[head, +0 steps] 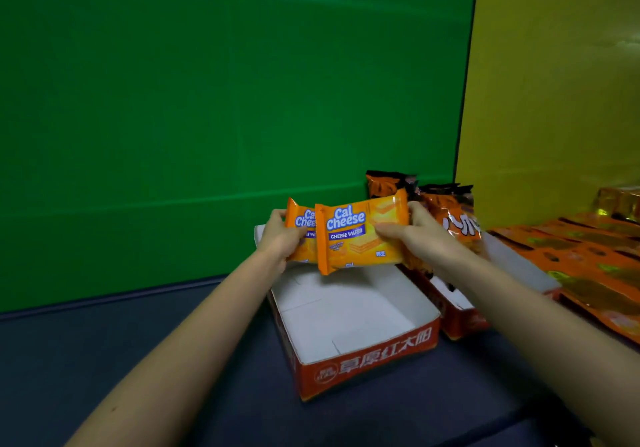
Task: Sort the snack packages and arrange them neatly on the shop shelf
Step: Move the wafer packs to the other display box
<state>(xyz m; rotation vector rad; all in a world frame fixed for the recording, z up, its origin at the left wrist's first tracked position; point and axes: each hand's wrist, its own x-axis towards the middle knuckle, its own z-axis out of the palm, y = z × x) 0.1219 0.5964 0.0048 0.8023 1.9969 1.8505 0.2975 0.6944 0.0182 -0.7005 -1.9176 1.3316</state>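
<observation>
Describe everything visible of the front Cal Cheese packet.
The front packet is glossy orange film with crimped ends, printed "Cal Cheese, Cheese Wafer" in white and blue beside a wafer picture. It looks sealed and is held lengthwise, slightly tilted, above the open box. The right hand pinches its right end; its left end overlaps a second packet gripped by the left hand.

Left hand (282,239) gripping rear wafer pack (302,220), right hand (420,235) pinching front wafer pack (356,235), carton (363,363) beneath, seemingly apart

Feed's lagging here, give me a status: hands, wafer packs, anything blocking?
Left hand grips rear wafer pack; right hand grips front wafer pack. Both held over open cardboard tray. Tray floor bare, nothing blocking.
</observation>
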